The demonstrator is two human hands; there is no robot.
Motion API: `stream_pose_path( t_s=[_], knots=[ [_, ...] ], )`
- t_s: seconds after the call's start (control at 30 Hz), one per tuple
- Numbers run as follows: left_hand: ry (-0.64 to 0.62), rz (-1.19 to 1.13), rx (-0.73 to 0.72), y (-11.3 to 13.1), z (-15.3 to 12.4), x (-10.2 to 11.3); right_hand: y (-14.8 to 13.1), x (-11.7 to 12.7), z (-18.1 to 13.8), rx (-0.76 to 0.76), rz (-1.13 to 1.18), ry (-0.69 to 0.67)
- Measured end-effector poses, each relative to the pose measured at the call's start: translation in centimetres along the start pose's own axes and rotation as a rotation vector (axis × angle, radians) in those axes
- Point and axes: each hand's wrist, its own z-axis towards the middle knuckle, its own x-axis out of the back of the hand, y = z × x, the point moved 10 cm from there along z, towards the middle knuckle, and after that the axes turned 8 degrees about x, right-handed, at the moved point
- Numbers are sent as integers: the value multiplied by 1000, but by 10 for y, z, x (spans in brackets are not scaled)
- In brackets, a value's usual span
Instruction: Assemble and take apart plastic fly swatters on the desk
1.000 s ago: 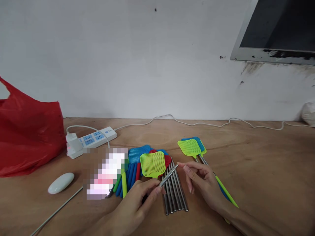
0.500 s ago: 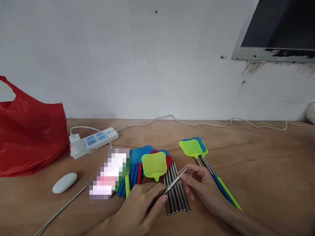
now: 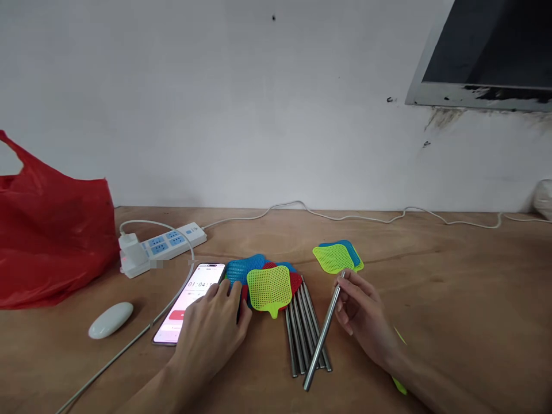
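Observation:
My right hand (image 3: 360, 310) pinches the upper end of a thin metal tube (image 3: 321, 339), which slants down toward me. Beneath that tube lie several more metal tubes (image 3: 297, 339) side by side. My left hand (image 3: 215, 319) reaches over the coloured handles, fingers apart and their tips partly hidden; a red handle (image 3: 244, 293) shows beside it. A yellow-green fly swatter head (image 3: 269, 287) rests on top of blue (image 3: 244, 269) and red (image 3: 295, 282) swatter heads. Farther right, another yellow-green swatter head (image 3: 333, 259) overlaps a blue one (image 3: 354, 255), their shafts hidden behind my right hand.
Left of my left hand lies a phone (image 3: 204, 282) with a timer on its screen. Beyond it are a white power strip (image 3: 172, 248) with a plug and cable, a white oval object (image 3: 111, 320) and a red plastic bag (image 3: 56, 236). A cord (image 3: 340, 218) runs along the wall.
My left hand has let go of the metal tube and moved left over the coloured handles. In my right hand the tube now points down toward me.

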Motion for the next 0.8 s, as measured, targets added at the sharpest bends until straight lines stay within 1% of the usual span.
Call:
stream_pose_path(
  t_s=[0.13, 0.4, 0.63, 0.73, 0.8],
  knots=[
    [-31, 9, -9, 2, -3, -5, 1, 3, 1, 2, -3, 9],
    [-34, -46, -51, 5, 0, -4, 2, 4, 2, 13, -35, -23],
    [-100, -93, -70, 7, 1, -12, -4, 5, 3, 48, -60, 22],
    [-108, -116, -81, 8, 1, -14, -7, 4, 6, 64, -109, 15],
    [-75, -144, -91, 9, 1, -12, -8, 7, 10, 76, -185, 12]
  ],
)
